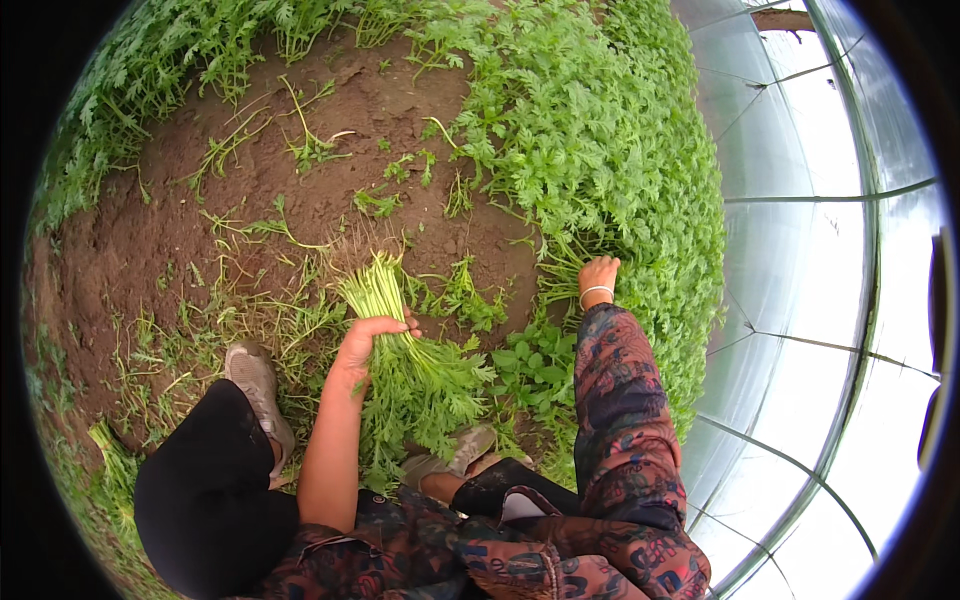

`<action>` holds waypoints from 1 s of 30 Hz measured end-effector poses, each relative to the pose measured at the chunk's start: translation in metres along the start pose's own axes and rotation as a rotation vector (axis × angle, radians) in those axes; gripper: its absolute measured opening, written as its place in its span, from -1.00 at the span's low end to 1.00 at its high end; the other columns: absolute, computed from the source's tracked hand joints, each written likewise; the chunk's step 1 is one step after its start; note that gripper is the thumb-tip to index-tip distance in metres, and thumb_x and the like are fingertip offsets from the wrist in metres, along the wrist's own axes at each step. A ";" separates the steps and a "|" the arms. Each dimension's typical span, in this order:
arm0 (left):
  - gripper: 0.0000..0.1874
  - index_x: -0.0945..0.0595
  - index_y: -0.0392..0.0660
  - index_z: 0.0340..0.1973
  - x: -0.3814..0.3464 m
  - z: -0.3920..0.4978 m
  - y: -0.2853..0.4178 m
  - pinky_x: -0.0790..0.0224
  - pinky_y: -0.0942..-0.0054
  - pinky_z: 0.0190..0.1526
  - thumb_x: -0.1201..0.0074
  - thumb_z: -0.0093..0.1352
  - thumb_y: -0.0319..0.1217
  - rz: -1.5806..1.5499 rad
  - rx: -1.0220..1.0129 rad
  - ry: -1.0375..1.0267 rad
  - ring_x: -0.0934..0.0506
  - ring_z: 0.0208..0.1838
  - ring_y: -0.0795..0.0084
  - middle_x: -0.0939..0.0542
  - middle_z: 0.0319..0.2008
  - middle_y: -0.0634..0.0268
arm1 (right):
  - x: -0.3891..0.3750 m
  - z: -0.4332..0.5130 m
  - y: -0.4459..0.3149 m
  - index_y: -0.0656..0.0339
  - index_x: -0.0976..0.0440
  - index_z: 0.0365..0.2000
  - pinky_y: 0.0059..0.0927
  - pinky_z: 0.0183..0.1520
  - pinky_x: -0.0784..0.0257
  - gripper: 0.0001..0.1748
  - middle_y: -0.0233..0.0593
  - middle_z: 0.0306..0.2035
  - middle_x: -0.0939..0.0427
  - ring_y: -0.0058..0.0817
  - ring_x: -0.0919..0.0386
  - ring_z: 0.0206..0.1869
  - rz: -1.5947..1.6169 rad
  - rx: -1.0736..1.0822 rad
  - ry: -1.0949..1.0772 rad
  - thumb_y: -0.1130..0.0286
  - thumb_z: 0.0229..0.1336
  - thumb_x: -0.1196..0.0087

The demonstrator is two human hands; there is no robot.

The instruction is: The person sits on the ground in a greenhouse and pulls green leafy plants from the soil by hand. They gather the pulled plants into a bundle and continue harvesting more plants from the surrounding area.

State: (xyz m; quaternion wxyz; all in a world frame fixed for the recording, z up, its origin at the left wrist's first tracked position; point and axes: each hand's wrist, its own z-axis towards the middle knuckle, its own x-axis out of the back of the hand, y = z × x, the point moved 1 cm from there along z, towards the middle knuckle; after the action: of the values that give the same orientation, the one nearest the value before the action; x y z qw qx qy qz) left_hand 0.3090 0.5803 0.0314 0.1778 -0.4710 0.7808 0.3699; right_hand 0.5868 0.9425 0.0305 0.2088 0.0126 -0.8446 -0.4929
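Note:
My left hand (pixel 367 341) grips a thick bunch of leafy greens (pixel 386 292), which look like crown daisy. The pale stems and thin roots point away from me, and the feathery leaves hang toward my feet. On the right, my right hand (pixel 598 276), with a white band at the wrist, reaches into the edge of a dense bed of the same greens (pixel 600 150). Stems (pixel 559 276) spread out just left of that hand. Its fingertips are hidden, so whether they hold any stems is unclear.
Bare brown soil (pixel 315 202) with scattered pulled plants (pixel 307 146) lies ahead. Cut and trampled greens (pixel 187 337) cover the ground around my shoes (pixel 259 382). A tied bunch (pixel 109 450) rests at lower left. The greenhouse's plastic film wall (pixel 780 262) rises on the right.

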 end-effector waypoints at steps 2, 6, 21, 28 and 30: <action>-0.55 -0.61 -0.32 -0.12 0.000 0.000 -0.001 0.04 0.22 0.30 -0.14 0.10 -0.34 0.014 0.009 0.017 -0.59 -0.12 0.33 -0.69 -0.32 0.18 | 0.007 0.006 0.007 -0.01 -0.63 -0.23 -0.13 0.05 -0.12 -0.73 -0.38 -0.13 -0.54 -0.36 -0.37 -0.02 -0.031 0.092 0.121 0.29 0.22 0.09; -0.56 -0.62 -0.29 -0.13 -0.003 -0.006 -0.003 0.13 0.18 0.33 -0.15 0.10 -0.32 0.084 0.026 0.056 -0.57 -0.06 0.33 -0.69 -0.33 0.20 | 0.020 0.015 0.022 -0.01 -0.62 -0.21 -0.26 -0.08 -0.37 -0.74 -0.29 -0.13 -0.60 -0.31 -0.51 -0.04 0.108 0.184 0.007 0.29 0.20 0.06; -0.62 -0.60 -0.31 -0.19 -0.015 -0.061 0.000 -0.15 0.31 0.18 -0.16 0.07 -0.42 0.045 -0.090 -0.096 -0.62 -0.22 0.32 -0.67 -0.34 0.14 | 0.010 -0.147 -0.036 0.10 -0.61 -0.17 -0.13 -0.10 -0.46 -0.71 -0.19 -0.13 -0.62 -0.19 -0.59 -0.07 0.430 0.073 -0.388 0.32 0.17 0.04; -0.65 -0.65 -0.24 -0.24 -0.017 -0.087 -0.005 0.13 0.23 0.36 -0.18 0.06 -0.37 0.263 -0.131 -0.126 -0.59 -0.09 0.36 -0.70 -0.35 0.23 | 0.079 -0.208 0.011 0.39 -0.48 -0.09 -0.22 0.02 -0.38 -0.60 0.20 -0.19 -0.56 0.00 -0.51 -0.08 0.983 0.217 -0.178 0.33 0.12 0.00; -0.65 -0.65 -0.23 -0.24 -0.016 -0.092 -0.003 0.17 0.21 0.37 -0.19 0.06 -0.36 0.271 -0.110 -0.142 -0.59 -0.08 0.36 -0.70 -0.35 0.23 | 0.094 -0.239 0.015 0.41 -0.47 -0.09 -0.26 0.00 -0.38 -0.58 0.16 -0.19 -0.56 -0.09 -0.52 -0.11 1.361 0.182 -0.187 0.29 0.14 -0.03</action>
State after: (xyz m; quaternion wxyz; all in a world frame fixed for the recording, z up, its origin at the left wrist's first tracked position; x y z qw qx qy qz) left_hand 0.3259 0.5202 0.1014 0.1551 -0.3430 0.8013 0.4649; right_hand 0.5916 0.7312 0.1773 0.3961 -0.5451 -0.7171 -0.1784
